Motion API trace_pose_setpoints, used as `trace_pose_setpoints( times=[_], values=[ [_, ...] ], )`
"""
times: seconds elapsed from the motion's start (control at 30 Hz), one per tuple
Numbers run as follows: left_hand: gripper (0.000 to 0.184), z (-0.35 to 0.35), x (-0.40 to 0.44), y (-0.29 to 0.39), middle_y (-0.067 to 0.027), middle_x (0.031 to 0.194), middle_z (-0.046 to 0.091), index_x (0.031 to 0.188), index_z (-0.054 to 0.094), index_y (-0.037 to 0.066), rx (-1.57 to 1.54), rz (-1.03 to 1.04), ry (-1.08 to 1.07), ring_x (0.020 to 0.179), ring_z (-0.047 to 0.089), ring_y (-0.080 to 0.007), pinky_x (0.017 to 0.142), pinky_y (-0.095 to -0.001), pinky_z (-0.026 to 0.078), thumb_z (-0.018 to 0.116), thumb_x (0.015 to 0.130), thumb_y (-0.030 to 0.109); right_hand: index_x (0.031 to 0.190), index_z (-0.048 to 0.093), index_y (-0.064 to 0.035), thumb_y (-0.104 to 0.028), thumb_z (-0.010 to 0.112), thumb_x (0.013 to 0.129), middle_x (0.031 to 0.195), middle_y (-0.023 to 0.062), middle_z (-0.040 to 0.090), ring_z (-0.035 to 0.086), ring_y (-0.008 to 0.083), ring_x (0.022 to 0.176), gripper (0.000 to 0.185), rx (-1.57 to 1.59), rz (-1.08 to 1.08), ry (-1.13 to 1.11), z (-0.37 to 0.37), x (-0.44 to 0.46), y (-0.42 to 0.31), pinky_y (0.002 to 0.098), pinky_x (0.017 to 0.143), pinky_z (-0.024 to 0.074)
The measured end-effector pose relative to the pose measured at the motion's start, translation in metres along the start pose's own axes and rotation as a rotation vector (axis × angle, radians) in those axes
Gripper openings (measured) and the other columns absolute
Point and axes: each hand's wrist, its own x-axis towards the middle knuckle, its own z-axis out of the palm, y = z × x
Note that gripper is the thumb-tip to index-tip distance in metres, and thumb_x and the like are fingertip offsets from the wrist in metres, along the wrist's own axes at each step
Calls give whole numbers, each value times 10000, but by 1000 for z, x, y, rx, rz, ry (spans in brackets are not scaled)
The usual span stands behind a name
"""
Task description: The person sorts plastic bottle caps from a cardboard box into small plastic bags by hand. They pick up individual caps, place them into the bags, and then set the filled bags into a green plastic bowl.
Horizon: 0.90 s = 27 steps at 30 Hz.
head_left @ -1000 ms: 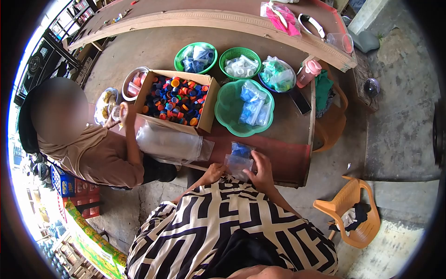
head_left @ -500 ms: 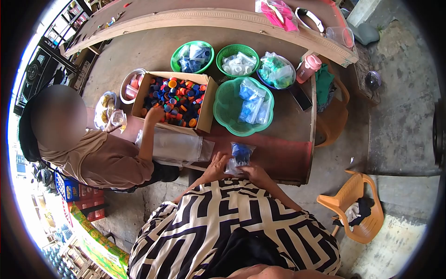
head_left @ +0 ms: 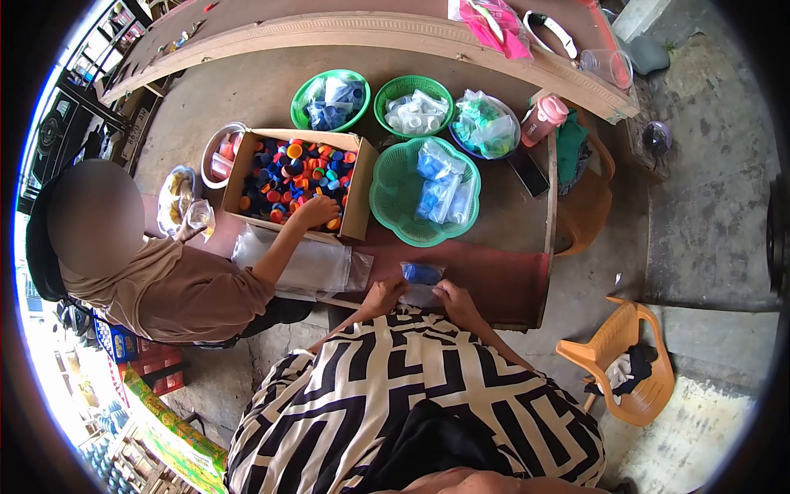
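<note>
A small clear plastic bag of blue caps (head_left: 423, 273) lies at the table's front edge, close to my lap. My left hand (head_left: 383, 297) pinches the near left side of the bag, and my right hand (head_left: 457, 301) grips its near right side. Between them the bag's clear end is stretched fairly flat. The fingertips are small in view, and their exact hold is partly hidden. Just beyond, to the left, lies a stack of flat clear plastic bags (head_left: 300, 262).
A cardboard box (head_left: 362, 193) of coloured caps stands left, with a co-worker's hand (head_left: 317, 212) over it. A green basket (head_left: 387, 216) holds filled bags. Behind are more baskets (head_left: 300, 115), a pink bottle (head_left: 543, 119) and a phone (head_left: 529, 174). An orange chair (head_left: 605, 333) stands right.
My hands have drawn apart to either side of the bag, which now lies flatter with its clear end stretched. The co-worker's hand has moved right over the box.
</note>
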Motion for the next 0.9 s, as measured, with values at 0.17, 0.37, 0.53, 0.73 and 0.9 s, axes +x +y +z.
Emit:
trace_pose_setpoints(
  times=[0.17, 0.37, 0.53, 0.73, 0.9],
  values=[
    [215, 3, 3, -2, -154, 705, 617, 980, 499, 10, -212, -190, 60, 640, 632, -278, 573, -383, 470, 627, 873, 146, 1018, 538, -32, -180, 536, 932, 782, 170, 631, 646, 329, 719, 171, 141, 45, 102, -1, 5, 1, 392, 649, 484],
    [209, -4, 11, 12, -153, 771, 627, 1015, 469, 20, -175, -302, 45, 651, 612, -215, 594, -328, 469, 572, 923, 178, 1128, 502, -30, -140, 587, 908, 826, 114, 602, 592, 184, 731, 260, 185, -15, 187, -5, 9, -4, 323, 660, 474],
    [300, -13, 29, 8, -140, 798, 632, 1089, 544, 25, -381, -273, -15, 708, 618, -205, 663, -345, 490, 621, 899, 244, 1126, 543, -32, -172, 689, 833, 884, 120, 610, 606, 214, 805, 356, -22, -368, 228, -17, 16, -28, 341, 693, 477],
    [423, -26, 31, 64, -135, 977, 581, 1008, 608, 27, 106, 105, 18, 881, 613, -276, 756, -375, 502, 806, 701, 240, 941, 612, -1, -196, 739, 775, 845, 134, 596, 600, 285, 742, 286, -117, -191, 200, -15, 22, -19, 383, 657, 469],
    [357, -16, 30, 43, -143, 1002, 554, 931, 634, 13, 185, 68, 0, 927, 598, -338, 771, -406, 497, 805, 680, 199, 841, 610, 21, -164, 696, 823, 781, 132, 560, 576, 291, 690, 205, -165, -234, 210, -14, 23, -13, 382, 632, 451]
  ],
)
